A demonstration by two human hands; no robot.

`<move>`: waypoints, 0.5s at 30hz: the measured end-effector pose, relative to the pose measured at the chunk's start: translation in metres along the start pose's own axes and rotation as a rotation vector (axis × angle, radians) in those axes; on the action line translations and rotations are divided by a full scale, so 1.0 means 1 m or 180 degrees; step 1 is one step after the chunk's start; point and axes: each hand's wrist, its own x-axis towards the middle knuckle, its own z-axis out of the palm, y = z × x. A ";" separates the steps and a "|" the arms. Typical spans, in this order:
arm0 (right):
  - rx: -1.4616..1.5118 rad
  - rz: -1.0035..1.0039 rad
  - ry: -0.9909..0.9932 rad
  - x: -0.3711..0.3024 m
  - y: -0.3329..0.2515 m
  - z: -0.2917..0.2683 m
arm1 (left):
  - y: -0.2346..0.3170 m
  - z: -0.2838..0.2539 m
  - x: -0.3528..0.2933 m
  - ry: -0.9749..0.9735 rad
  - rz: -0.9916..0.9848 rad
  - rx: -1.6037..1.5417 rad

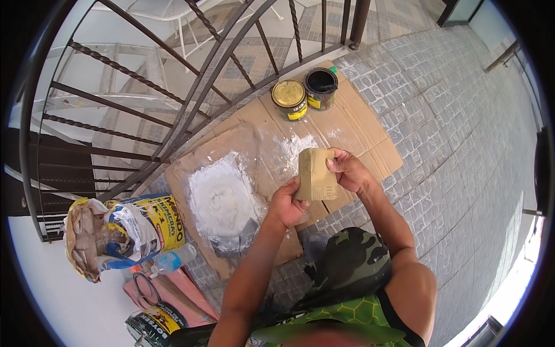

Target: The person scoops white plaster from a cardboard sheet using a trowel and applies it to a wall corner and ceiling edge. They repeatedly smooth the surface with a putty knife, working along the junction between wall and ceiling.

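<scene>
Between both hands I hold a small piece of tan cardboard (315,179), with faint dark print on its face and a bend near its top. My left hand (288,203) grips its lower left edge with closed fingers. At its upper right edge my right hand (348,170) pinches it, thumb on the near face. Left of my hands, a mound of white powder (224,196) lies spread on a flat sheet over the cardboard. A smaller patch of white powder (296,149) is scattered just beyond the piece.
Two paint cans, one yellow-topped (289,99) and one dark inside (321,88), stand on the flattened cardboard (364,136). An opened powder bag (124,231), a plastic bottle (172,259) and a bucket (155,324) are at the left. A metal railing (191,98) curves behind; paving (457,173) extends right.
</scene>
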 end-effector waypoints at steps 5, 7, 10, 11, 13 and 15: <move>-0.0250 0.0109 0.0275 0.019 -0.002 0.022 | -0.002 -0.018 0.016 -0.1251 -0.1325 -0.1541; -0.1186 -0.0708 0.0539 0.024 -0.029 0.035 | 0.007 -0.021 0.009 -0.0277 -0.0540 -0.0613; -0.2439 -0.2303 0.0916 0.050 -0.081 0.054 | 0.021 -0.022 -0.013 0.0411 -0.0035 0.0202; -0.3505 -0.2997 0.1186 0.066 -0.099 0.057 | 0.023 -0.023 -0.020 0.0499 0.0116 0.0393; -0.5210 -0.3943 0.1403 0.097 -0.119 0.057 | 0.021 -0.026 -0.032 0.0757 0.0037 0.0703; -0.6542 -0.4286 0.1721 0.128 -0.115 0.051 | 0.012 -0.030 -0.043 0.0954 0.0018 0.0955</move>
